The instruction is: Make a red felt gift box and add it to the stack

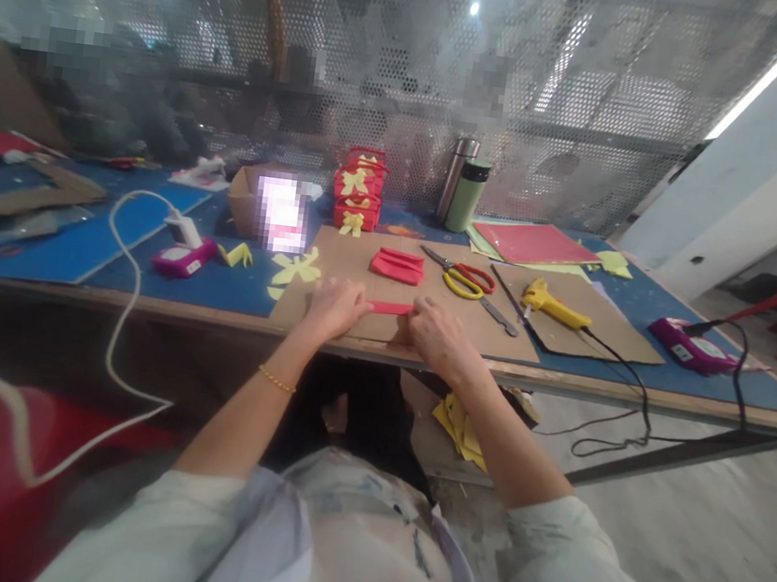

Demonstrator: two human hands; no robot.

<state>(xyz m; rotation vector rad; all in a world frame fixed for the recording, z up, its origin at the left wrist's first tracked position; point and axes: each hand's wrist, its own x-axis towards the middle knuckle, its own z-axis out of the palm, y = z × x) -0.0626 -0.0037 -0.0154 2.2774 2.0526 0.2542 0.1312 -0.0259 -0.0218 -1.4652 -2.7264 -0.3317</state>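
Observation:
A narrow red paper strip (390, 308) lies level near the table's front edge, over a brown cardboard sheet (337, 245). My left hand (336, 308) is closed on its left end, and my right hand (440, 337) pinches the right end. Just beyond the strip rests a folded red paper piece (398, 266). To its right are scissors (464, 280) with red and yellow handles, and a grey blade-like tool (498, 318). Left of the cardboard, near my left hand, lie yellow paper flower cutouts (296, 266).
Stacked red paper boxes with yellow bows (358, 190) stand at the back, near a green bottle (469, 197) and a steel flask (453, 176). A yellow glue gun (553, 304) trails a black cord. Purple power sockets (184, 258) and a lit phone (281, 212) sit on the table.

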